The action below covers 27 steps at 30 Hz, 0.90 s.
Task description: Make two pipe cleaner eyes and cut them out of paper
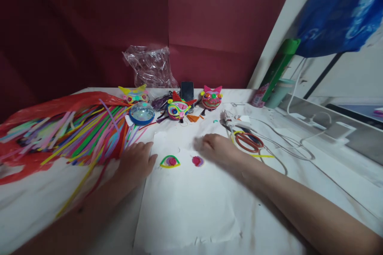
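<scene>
A white paper sheet (185, 207) lies in front of me. On it are an eye shape (170, 161) with a green and yellow outline around a pink spiral, and a second pink and purple spiral (197, 161) with little outline. My left hand (136, 162) rests palm down at the sheet's left edge, thumb apart from the fingers, holding nothing visible. Above the right spiral, my right hand (214, 144) is curled, its fingertips blurred. Whatever may be between those fingers cannot be made out.
Colourful fuzzy craft strips (86, 135) spill from a red plastic bag (68, 101) at left. Behind the sheet stand decorated animal heads (178, 108), a blue-rimmed round container (142, 114) and a phone (187, 91). Orange-handled scissors (248, 142) and white cables (287, 147) lie right.
</scene>
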Each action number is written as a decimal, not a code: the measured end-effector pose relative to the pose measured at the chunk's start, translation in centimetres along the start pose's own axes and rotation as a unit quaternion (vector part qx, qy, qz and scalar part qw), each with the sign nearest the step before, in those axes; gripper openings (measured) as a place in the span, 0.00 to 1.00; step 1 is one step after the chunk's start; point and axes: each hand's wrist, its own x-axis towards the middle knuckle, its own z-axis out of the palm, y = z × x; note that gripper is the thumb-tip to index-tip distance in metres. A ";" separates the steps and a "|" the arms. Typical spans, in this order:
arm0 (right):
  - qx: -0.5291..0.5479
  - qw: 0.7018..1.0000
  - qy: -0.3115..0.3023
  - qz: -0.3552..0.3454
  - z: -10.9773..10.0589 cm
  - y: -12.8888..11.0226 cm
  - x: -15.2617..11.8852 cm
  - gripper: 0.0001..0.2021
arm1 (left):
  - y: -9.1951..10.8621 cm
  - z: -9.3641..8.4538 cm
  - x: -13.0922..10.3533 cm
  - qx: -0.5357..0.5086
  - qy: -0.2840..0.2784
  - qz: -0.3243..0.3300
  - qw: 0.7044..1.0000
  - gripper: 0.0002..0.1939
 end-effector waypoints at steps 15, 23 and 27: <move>0.053 0.996 -0.063 -0.044 1.8 -0.8 -0.9 0.08 | 0.3 0.7 -0.1 -0.098 0.012 0.016 0.995 0.18; 0.185 0.979 0.061 -0.057 1.3 -1.1 -0.9 0.05 | 0.2 0.7 0.9 -0.366 0.028 -0.155 0.917 0.34; 0.264 0.953 0.120 -0.084 1.3 -1.3 -1.0 0.04 | 0.2 -0.2 1.0 -0.542 0.022 -0.249 0.803 0.37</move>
